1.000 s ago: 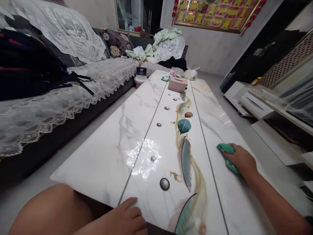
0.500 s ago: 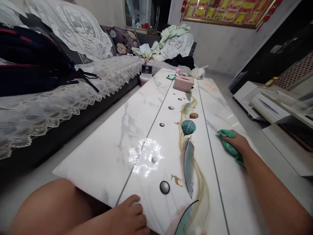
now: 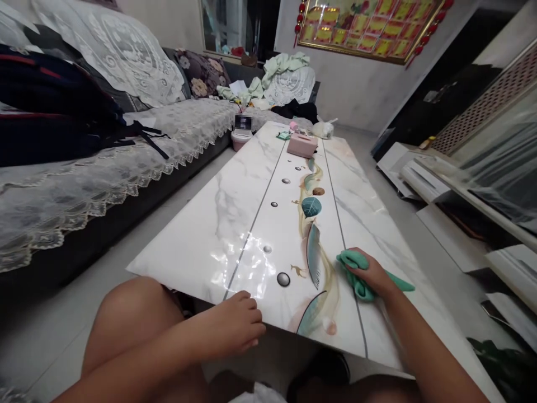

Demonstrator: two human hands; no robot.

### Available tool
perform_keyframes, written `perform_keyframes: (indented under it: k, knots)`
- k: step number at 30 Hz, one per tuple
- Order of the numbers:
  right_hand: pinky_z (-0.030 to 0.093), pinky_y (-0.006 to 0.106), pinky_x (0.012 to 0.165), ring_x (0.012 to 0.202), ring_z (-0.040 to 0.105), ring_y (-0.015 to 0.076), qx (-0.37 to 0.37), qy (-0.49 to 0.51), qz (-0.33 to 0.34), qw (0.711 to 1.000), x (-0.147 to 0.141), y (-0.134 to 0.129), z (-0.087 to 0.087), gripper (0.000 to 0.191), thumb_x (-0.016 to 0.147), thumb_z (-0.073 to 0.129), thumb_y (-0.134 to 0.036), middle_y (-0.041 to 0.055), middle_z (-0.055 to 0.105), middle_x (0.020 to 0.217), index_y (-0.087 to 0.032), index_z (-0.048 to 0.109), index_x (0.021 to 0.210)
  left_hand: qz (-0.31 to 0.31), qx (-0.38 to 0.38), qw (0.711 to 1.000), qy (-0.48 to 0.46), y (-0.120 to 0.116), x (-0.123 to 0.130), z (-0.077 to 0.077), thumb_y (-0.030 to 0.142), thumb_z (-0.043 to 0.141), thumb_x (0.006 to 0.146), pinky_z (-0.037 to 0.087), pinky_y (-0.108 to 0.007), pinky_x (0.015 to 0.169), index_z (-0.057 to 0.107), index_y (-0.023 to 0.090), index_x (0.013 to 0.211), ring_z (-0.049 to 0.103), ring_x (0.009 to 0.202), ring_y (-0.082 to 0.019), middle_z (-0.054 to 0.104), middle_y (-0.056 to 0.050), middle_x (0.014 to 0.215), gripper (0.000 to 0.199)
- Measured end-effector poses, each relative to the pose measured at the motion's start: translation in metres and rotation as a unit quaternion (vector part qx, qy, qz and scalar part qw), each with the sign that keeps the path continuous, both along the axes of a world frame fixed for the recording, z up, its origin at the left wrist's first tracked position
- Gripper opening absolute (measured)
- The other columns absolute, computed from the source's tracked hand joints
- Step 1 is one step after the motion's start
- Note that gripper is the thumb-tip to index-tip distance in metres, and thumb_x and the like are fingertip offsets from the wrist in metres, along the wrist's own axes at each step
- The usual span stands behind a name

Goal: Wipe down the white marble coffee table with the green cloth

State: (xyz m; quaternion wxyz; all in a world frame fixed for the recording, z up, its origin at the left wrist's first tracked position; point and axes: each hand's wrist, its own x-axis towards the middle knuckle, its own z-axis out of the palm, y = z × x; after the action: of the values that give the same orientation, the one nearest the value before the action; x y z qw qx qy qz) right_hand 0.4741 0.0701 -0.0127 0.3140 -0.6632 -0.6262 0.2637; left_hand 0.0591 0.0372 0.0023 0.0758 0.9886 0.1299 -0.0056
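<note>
My right hand [image 3: 371, 274] is closed around a bunched green cloth [image 3: 354, 260] and presses it on the marble-patterned table [image 3: 218, 224], close to the right-hand grey line. A corner of the cloth sticks out to the right, beyond my wrist. At the table's near edge is my left hand [image 3: 237, 322], its fingers curled loosely together with nothing visible in them. Printed leaves [image 3: 311, 207] and grey dots run down the tabletop's middle band.
At the table's far end stand a pink tissue box [image 3: 302, 145] and a white plastic bag [image 3: 323, 130]. A lace-covered sofa [image 3: 176, 134] with a dark backpack [image 3: 54, 112] lines the left side. White shelving [image 3: 436, 179] runs along the right.
My right hand has drawn the green cloth nearer and to the left across the table. The view has shifted, showing more of the near table edge. My left hand stays by that edge.
</note>
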Motion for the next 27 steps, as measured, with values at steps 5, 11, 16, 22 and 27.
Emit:
perform_keyframes:
  k: [5, 11, 16, 22, 27]
  knots:
    - [0.056, 0.037, 0.085, 0.091, 0.069, 0.028, -0.009, -0.006, 0.013, 1.0, -0.032, -0.054, -0.003, 0.036, 0.065, 0.069, -0.046, 0.0065, 0.074, 0.095, -0.024, 0.069, 0.093, -0.006, 0.011, 0.999, 0.032, -0.009, -0.001, 0.007, 0.028, 0.06, 0.097, 0.044, -0.036, 0.09, 0.066, 0.02, 0.1, 0.063, 0.09, -0.021, 0.072, 0.0, 0.094, 0.011]
    - [0.056, 0.037, 0.088, 0.097, 0.07, 0.03, 0.011, -0.022, 0.054, 0.998, -0.072, -0.105, -0.006, 0.038, 0.056, 0.063, -0.028, 0.0051, 0.075, 0.101, -0.027, 0.072, 0.093, -0.011, 0.008, 0.998, 0.055, -0.017, -0.004, 0.01, 0.031, 0.062, 0.097, 0.044, -0.037, 0.093, 0.068, 0.02, 0.099, 0.065, 0.092, -0.021, 0.073, -0.001, 0.096, 0.013]
    - [0.053, 0.04, 0.093, 0.103, 0.067, 0.0281, 0.049, -0.078, 0.073, 0.993, -0.135, -0.082, -0.013, 0.039, 0.061, 0.061, -0.024, 0.004, 0.074, 0.104, -0.026, 0.071, 0.098, -0.029, -0.008, 1.0, 0.001, -0.032, -0.015, 0.007, 0.038, 0.061, 0.097, 0.043, -0.042, 0.1, 0.065, 0.021, 0.105, 0.065, 0.094, -0.021, 0.072, 0.001, 0.098, 0.018]
    - [0.051, 0.036, 0.083, 0.099, 0.066, 0.0266, 0.034, -0.222, -0.096, 0.97, -0.153, 0.025, -0.014, 0.036, 0.07, 0.065, -0.034, 0.0055, 0.072, 0.102, -0.025, 0.071, 0.105, -0.013, -0.03, 0.999, -0.012, -0.041, -0.039, 0.023, 0.044, 0.065, 0.094, 0.045, -0.045, 0.1, 0.064, 0.02, 0.113, 0.067, 0.096, -0.022, 0.074, -0.001, 0.106, 0.03]
    - [0.049, 0.035, 0.076, 0.104, 0.066, 0.0329, -0.045, -0.341, -0.217, 0.914, -0.115, 0.133, -0.001, 0.052, 0.078, 0.063, -0.046, 0.0149, 0.071, 0.11, -0.019, 0.067, 0.122, 0.002, 0.061, 0.99, -0.131, -0.043, -0.067, -0.002, 0.036, 0.054, 0.102, 0.049, -0.038, 0.092, 0.062, 0.029, 0.123, 0.069, 0.097, -0.018, 0.075, 0.007, 0.116, 0.024]
